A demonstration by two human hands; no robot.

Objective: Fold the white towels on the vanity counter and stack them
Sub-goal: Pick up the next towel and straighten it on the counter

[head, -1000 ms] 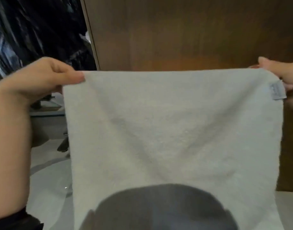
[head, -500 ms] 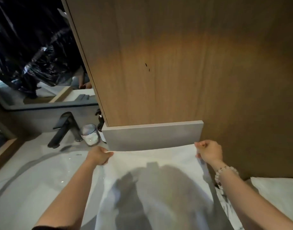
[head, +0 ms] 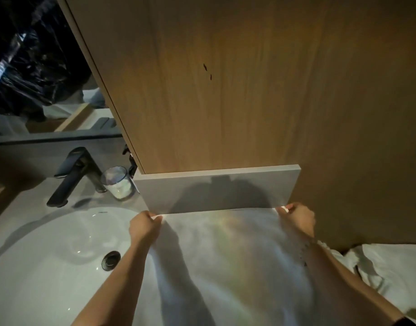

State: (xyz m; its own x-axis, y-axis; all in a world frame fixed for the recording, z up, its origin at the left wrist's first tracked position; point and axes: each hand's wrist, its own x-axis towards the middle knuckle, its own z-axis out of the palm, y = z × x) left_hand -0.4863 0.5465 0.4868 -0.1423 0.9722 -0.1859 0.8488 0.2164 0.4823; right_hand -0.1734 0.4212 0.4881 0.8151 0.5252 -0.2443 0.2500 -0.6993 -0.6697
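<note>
The left hand (head: 143,225) and right hand (head: 297,217) each pinch a far corner of the white towel (head: 230,267), spread on the counter beside the sink (head: 49,267). Its left edge sits near the basin, so it could slip in and get wet.

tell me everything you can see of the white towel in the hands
The white towel looks like terry, unfolded and spread over the counter, its far edge along the grey panel. The left hand pinches its far left corner, the right hand the far right. Its left side reaches the sink; arm shadows cross it; its near end is out of view.
</note>
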